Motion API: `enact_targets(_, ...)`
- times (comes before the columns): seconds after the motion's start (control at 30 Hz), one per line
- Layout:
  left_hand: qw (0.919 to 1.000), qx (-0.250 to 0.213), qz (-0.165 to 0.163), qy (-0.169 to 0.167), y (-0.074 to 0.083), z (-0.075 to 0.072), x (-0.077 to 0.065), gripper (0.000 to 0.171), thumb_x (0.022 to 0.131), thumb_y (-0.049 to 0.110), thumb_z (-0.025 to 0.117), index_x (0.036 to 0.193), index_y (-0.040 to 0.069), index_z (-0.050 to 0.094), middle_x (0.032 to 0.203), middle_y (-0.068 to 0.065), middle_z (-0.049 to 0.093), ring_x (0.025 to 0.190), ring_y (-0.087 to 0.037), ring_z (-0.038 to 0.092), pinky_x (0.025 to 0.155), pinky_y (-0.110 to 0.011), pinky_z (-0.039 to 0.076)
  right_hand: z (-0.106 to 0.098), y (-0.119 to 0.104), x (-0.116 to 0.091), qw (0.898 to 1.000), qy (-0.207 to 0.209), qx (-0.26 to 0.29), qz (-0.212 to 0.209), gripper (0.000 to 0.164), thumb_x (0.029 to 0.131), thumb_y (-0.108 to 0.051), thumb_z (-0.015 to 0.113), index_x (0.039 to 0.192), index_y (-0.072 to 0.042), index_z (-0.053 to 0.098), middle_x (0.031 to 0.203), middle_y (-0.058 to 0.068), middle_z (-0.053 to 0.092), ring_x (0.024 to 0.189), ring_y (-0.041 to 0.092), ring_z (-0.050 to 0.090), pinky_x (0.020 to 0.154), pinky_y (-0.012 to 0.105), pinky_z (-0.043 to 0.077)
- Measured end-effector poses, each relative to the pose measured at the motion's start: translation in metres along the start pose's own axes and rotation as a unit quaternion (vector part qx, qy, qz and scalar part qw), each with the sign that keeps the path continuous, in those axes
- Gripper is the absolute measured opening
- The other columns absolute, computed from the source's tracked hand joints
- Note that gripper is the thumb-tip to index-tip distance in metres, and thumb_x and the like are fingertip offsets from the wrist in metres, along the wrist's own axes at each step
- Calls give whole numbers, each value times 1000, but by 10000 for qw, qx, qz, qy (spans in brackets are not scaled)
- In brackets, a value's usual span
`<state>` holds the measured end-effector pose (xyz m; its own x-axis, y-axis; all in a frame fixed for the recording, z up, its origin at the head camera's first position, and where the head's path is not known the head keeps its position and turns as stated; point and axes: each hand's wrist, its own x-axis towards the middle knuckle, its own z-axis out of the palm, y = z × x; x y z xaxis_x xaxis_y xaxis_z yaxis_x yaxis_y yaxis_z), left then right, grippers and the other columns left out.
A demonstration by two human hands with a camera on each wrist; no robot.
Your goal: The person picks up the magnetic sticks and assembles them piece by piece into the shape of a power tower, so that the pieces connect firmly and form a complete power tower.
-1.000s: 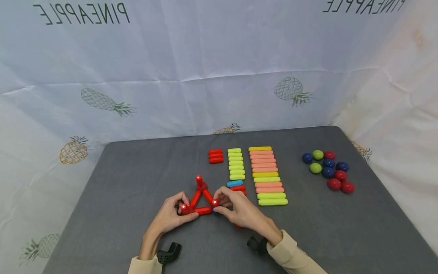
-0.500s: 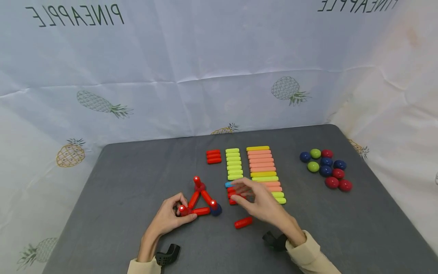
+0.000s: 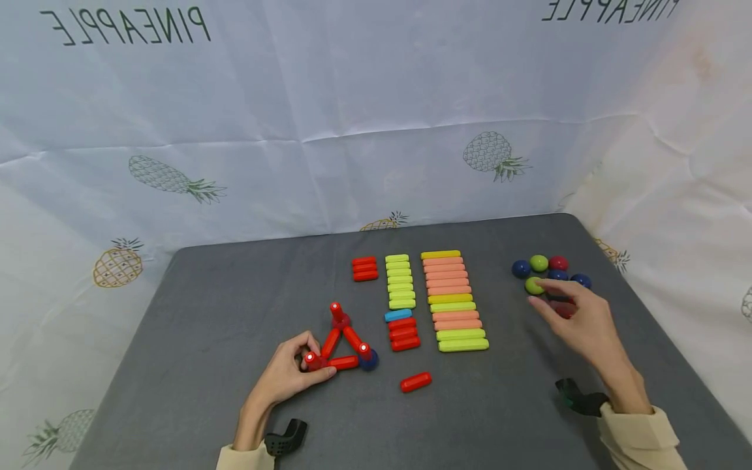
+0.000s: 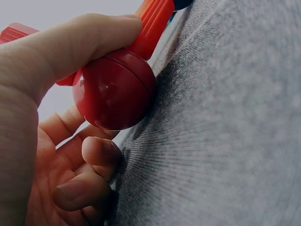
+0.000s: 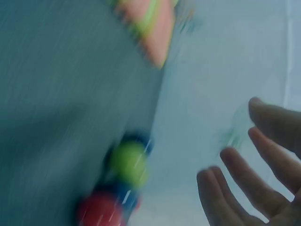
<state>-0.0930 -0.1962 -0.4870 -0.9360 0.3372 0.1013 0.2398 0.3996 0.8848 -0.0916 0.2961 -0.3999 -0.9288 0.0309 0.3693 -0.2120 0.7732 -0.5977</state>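
A triangle of red rods (image 3: 343,363) lies on the table, with a red rod standing up from each corner. Two corners are red balls and the right one is a dark blue ball (image 3: 369,361). My left hand (image 3: 283,372) grips the left corner's red ball (image 4: 115,92), its thumb along the ball and a rod in the left wrist view. At the right my right hand (image 3: 587,329) hovers over loose balls, fingers spread and holding nothing. A green ball (image 3: 533,286) is near its fingertips; some balls are hidden behind it. The right wrist view is blurred.
A loose red rod (image 3: 416,382) lies right of the triangle. Behind it are a blue rod (image 3: 398,315) and several red rods (image 3: 404,333), short green rods (image 3: 401,287), and a column of longer pink rods (image 3: 447,282), yellow and green rods. A printed cloth (image 3: 329,183) hangs behind the table.
My right hand has let go of the triangle's right corner and moved right, across the rods, to the loose balls. My left hand keeps its hold on the left corner.
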Motion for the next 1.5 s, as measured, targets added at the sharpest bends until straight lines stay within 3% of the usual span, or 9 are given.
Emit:
enact_targets(0.1,10000,28,-15,-3,0,0,0,37,77,21,91,83,14,56,65,-8,45,56,2,39,50,-20,35,-16,26,-5,9973,125,-625,354,36,86,-11,82,118,2,72,118,33,65,80,21,72,57,7,39)
enact_targets(0.2,10000,42,-10,-20,0,0,0,36,77,21,91,83,14,56,65,-8,45,56,2,39,50,-21,35,-27,46,-11,9925,89,-1057,608,34,84,-9,82,113,6,72,118,38,62,90,55,66,57,20,47)
enact_targets(0.37,10000,34,-25,-15,-2,0,0,36,77,21,91,83,14,56,65,-8,45,56,2,39,50,-20,35,-29,67,-19,9876,-122,-1383,730,36,79,-2,82,109,13,69,112,42,62,87,54,63,79,59,44)
enact_targets(0.53,10000,45,-46,-2,-1,0,0,36,77,21,91,83,14,56,65,-7,45,56,2,39,50,-20,35,-26,81,-20,9811,-601,-1491,1076,41,83,-6,79,116,14,66,117,42,59,99,57,57,84,69,42)
enact_targets(0.8,10000,17,-37,-55,-1,1,0,37,77,22,91,83,14,55,64,-8,45,55,2,39,50,-20,36,-29,88,-20,9668,-927,-1716,1651,49,82,-13,81,117,18,64,97,38,68,90,52,62,68,60,51)
enact_targets(1.07,10000,47,-18,-49,-2,0,-1,37,77,22,91,83,14,55,65,-8,45,56,2,40,51,-20,36,-33,78,-25,9651,-966,-1687,1757,49,82,-19,82,111,16,66,90,32,70,80,41,64,59,46,51)
enact_targets(1.23,10000,58,58,-48,-2,0,-1,37,77,22,91,83,14,56,64,-7,45,56,3,39,51,-20,36,-31,49,-26,9805,-550,-1408,1255,46,82,-19,84,111,13,70,94,32,70,75,35,68,56,28,49)
enact_targets(1.37,9999,36,107,-61,-2,0,-2,36,77,20,91,82,14,56,63,-9,46,55,3,39,50,-20,36,-23,15,-20,9943,-230,-823,638,47,79,-12,87,116,10,71,101,32,70,67,5,69,56,7,43)
enact_targets(1.5,9999,21,119,-79,-1,0,-1,36,77,20,91,82,15,56,62,-9,47,55,2,40,50,-20,36,-10,-26,-9,9991,-169,-247,287,48,79,-11,88,122,2,71,107,27,73,72,-14,63,64,-2,42)
